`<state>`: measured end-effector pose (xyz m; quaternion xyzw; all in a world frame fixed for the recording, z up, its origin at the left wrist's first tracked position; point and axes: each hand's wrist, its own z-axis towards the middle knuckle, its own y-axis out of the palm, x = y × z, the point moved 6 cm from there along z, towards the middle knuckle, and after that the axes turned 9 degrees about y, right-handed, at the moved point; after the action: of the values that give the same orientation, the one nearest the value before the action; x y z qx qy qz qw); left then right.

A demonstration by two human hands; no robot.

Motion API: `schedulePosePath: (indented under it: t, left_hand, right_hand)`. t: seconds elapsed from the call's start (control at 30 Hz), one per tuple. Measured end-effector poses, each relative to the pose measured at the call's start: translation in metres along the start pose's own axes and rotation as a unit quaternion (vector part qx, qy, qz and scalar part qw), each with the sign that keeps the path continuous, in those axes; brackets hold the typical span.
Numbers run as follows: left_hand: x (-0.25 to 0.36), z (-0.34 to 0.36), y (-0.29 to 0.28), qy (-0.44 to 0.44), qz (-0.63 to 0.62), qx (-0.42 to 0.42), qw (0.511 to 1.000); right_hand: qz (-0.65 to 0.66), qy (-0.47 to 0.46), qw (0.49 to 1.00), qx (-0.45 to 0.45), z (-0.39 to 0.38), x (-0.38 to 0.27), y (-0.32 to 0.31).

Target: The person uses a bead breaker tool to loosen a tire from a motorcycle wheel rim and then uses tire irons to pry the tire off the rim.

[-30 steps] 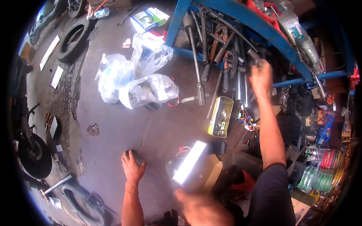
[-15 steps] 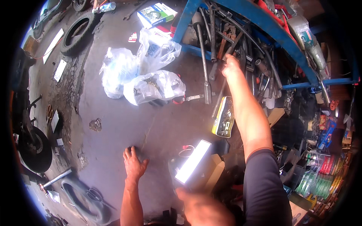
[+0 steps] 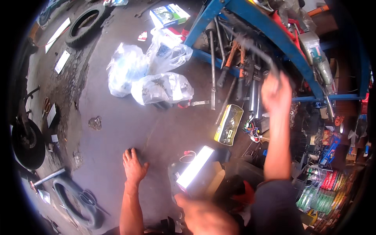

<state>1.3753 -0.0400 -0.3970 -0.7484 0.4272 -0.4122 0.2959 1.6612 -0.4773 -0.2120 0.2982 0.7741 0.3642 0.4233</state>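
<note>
My left hand (image 3: 134,167) rests flat on the dark floor, fingers spread, holding nothing. My right hand (image 3: 276,92), blurred by motion, is closed round a long dark metal bar (image 3: 254,47); its exact kind cannot be made out. The bar slants up and left across the blue metal frame's (image 3: 270,27) opening. Inside lie several long tools, among them an orange-handled cutter (image 3: 232,55) and steel rods (image 3: 212,66). Left of my right forearm, a yellow-edged tray (image 3: 228,124) of small parts sits on the floor, beside a bundle of coloured wires (image 3: 252,131).
Filled clear plastic bags (image 3: 160,88) and a green-and-white box (image 3: 169,15) lie ahead. A long white box (image 3: 196,166) stands before me, near a blurred bare limb (image 3: 207,215). Tyres (image 3: 87,25) and an inner tube (image 3: 74,201) lie left; coloured wire rolls (image 3: 321,192) right.
My right hand has moved right and slightly back, drawing the bar out from among the tools. The orange handles and coloured wires have come into view. My left hand stays on the floor.
</note>
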Motion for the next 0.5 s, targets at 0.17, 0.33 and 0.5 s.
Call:
schedulePosePath:
  t: [0.17,0.33,0.5]
  left_hand:
    - [0.011,0.011,-0.002,0.027,-0.025,-0.007,0.999]
    - [-0.023,-0.007,-0.003,0.036,-0.262,-0.003,0.965]
    - [-0.012,-0.092,-0.056,0.032,-0.267,0.032,0.963]
  right_hand:
    - [-0.073,0.038,0.964,0.251,-0.098,0.113,-0.056]
    - [0.182,0.096,0.978,-0.032,-0.137,0.148,0.002]
    - [0.248,0.137,0.957,-0.067,-0.232,0.213,0.065]
